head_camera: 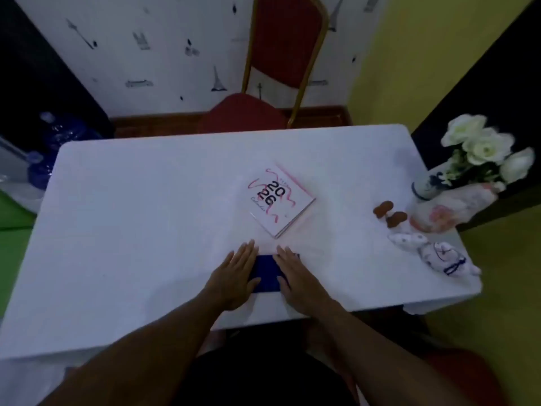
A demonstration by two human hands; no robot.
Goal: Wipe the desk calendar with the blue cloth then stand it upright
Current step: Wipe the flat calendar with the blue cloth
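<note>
The desk calendar (281, 200), white with pink squiggles and "2026" on its cover, lies flat and turned at an angle near the middle of the white table (140, 206). The blue cloth (267, 273), folded into a dark rectangle, lies near the table's front edge, just short of the calendar. My left hand (235, 273) rests flat on the cloth's left side, fingers stretched out. My right hand (295, 276) rests flat on its right side the same way. Neither hand grips the cloth; much of it is hidden under my palms.
At the table's right end stand a vase of white flowers (480, 153), two small brown pieces (389, 213), a pink-and-white wrapped bundle (450, 209) and blue-and-white fabric figures (433, 253). A red chair (263, 112) stands beyond the far edge. Blue bottles (58, 142) sit far left.
</note>
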